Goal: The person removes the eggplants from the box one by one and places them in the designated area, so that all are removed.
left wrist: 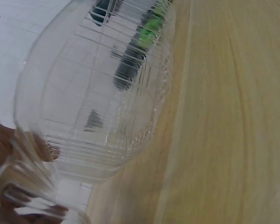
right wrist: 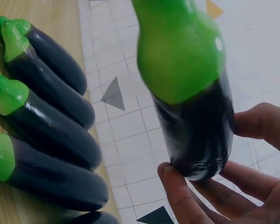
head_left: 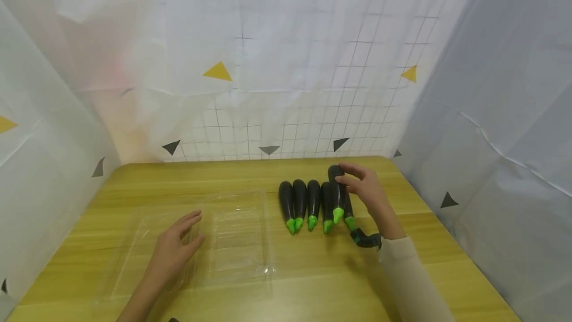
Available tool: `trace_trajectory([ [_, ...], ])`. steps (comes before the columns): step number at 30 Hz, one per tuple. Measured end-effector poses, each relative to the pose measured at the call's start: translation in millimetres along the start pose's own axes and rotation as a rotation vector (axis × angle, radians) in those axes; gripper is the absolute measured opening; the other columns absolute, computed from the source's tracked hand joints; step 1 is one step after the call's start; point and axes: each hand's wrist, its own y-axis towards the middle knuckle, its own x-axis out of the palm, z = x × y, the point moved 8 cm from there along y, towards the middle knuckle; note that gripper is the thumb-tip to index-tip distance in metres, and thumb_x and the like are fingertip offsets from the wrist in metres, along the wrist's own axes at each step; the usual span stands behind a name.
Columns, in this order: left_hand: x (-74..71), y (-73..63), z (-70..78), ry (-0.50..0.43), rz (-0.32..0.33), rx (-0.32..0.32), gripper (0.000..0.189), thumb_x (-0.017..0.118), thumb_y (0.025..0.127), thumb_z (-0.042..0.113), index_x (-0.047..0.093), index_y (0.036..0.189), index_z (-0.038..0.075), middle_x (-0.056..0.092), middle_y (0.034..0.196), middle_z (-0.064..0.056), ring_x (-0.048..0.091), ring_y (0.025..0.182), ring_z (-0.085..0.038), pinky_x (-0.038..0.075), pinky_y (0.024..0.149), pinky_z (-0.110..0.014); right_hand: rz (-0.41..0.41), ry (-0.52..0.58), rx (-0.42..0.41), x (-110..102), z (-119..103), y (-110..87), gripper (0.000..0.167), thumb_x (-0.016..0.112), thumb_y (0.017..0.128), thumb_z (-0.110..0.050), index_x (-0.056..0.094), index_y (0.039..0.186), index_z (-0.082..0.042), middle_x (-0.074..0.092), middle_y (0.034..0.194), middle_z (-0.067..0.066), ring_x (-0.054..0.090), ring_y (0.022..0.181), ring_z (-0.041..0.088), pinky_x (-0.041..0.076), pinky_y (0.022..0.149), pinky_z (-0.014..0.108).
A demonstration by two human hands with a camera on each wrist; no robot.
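Note:
My right hand (head_left: 364, 188) pinches a toy-like eggplant (head_left: 338, 190), dark with a bright green stem end, between thumb and fingertips. It is held above the row, green end toward me. In the right wrist view the same eggplant (right wrist: 196, 112) fills the middle, with fingertips around its dark end. Several like eggplants (head_left: 299, 202) lie side by side on the table, green ends toward me. My left hand (head_left: 174, 247) is at a clear plastic tray (head_left: 239, 275) with two compartments, its fingers loosely bent and apart from the thumb. Whether it touches the tray's middle divider I cannot tell.
The wooden table (head_left: 313, 282) is bordered by white sheeting (head_left: 277, 39) at the back and both sides. A dark wrist device (head_left: 366, 238) is strapped at the right wrist, close to the rightmost eggplant.

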Motion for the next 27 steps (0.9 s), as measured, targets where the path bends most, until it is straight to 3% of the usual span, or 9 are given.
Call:
trace_trajectory([
  [8, 1.6, 0.9, -2.1, -0.031, -0.015, -0.016, 0.049, 0.074, 0.096, 0.003, 0.058, 0.14, -0.01, 0.052, 0.151, -0.02, 0.048, 0.138, -0.043, 0.046, 0.106, -0.047, 0.017, 0.013, -0.009, -9, 4, 1.3, 0.058, 0.071, 0.101, -0.021, 0.051, 0.152, -0.002, 0.046, 0.156, 0.019, 0.059, 0.127, 0.037, 0.057, 0.096, 0.034],
  [21, 1.0, 0.3, -0.2, -0.016, -0.014, -0.026, 0.049, 0.074, 0.096, 0.004, 0.058, 0.141, -0.009, 0.052, 0.152, -0.018, 0.049, 0.137, -0.042, 0.047, 0.106, -0.047, 0.043, 0.015, 0.02, -19, 13, 0.3, 0.059, 0.071, 0.101, -0.025, 0.051, 0.154, -0.006, 0.045, 0.157, 0.017, 0.058, 0.128, 0.036, 0.058, 0.093, 0.029],
  [27, 0.5, -0.1, 0.9, -0.018, -0.014, -0.026, 0.049, 0.074, 0.097, 0.005, 0.058, 0.141, -0.009, 0.052, 0.152, -0.019, 0.049, 0.137, -0.043, 0.047, 0.105, -0.047, 0.049, 0.005, 0.028, -23, 18, 3.0, 0.06, 0.071, 0.101, -0.026, 0.05, 0.154, -0.006, 0.046, 0.157, 0.017, 0.056, 0.13, 0.036, 0.057, 0.095, 0.032],
])
